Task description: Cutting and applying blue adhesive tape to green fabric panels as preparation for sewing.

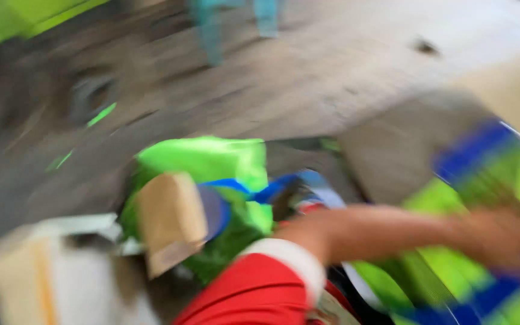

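Heavy blur: at the left a pale box shape (43, 271), then a brown cardboard piece (170, 219) lying against a bright green bag (212, 162) with blue trim. A red-sleeved arm crosses toward the right, its hand (495, 238) on a green-and-blue bag (501, 180) at the right edge; which hand it is, and whether the fingers pinch or spread, cannot tell.

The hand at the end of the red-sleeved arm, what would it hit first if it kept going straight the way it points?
Probably the green and blue fabric that the hand already overlaps; motion blur hides depth.
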